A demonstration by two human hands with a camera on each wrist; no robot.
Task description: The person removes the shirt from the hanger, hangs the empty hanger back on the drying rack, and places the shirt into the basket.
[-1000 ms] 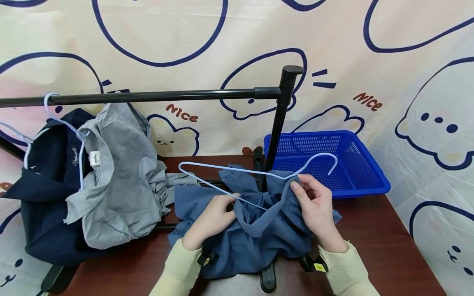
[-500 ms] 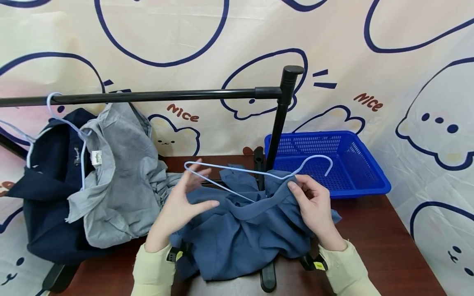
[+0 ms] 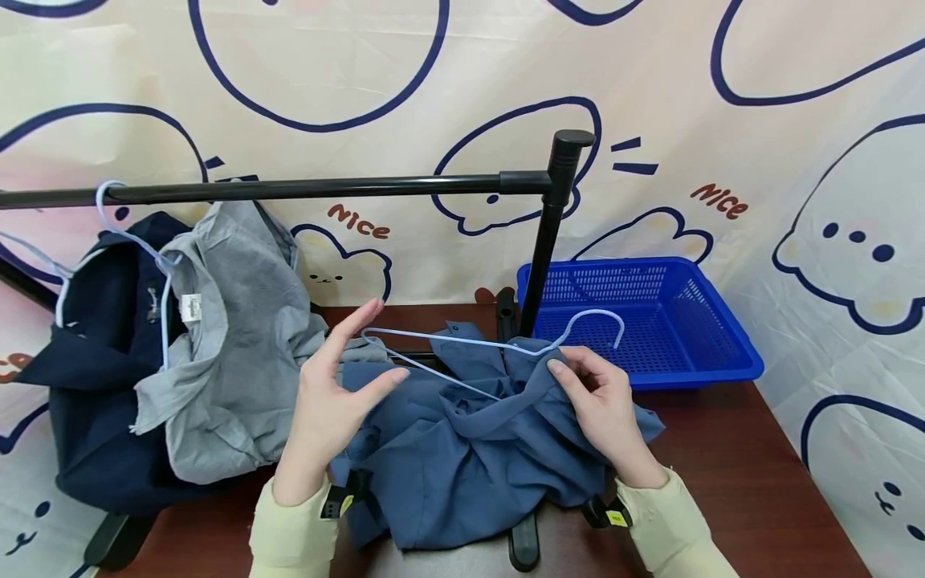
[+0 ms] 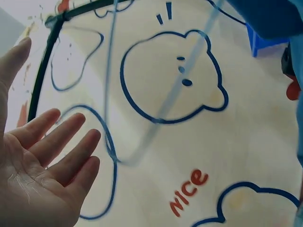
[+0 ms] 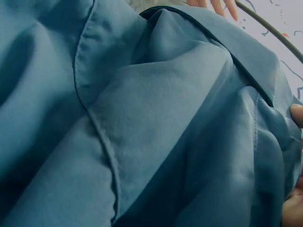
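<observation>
Pinching the collar [image 3: 522, 398] should suit this soft, likely light shirt [image 3: 477, 482], right hand [image 3: 601, 405] gripping it, left hand [image 3: 327, 405] spread empty.

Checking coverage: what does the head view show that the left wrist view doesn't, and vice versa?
Only head: the right hand pinching the blue garment, and the grey shirt beside darker clothing.
Only left wrist: the palm of the left hand, all four fingers in view.
Both: the left hand itself, the hanger, the black rack and some blue garment.
</observation>
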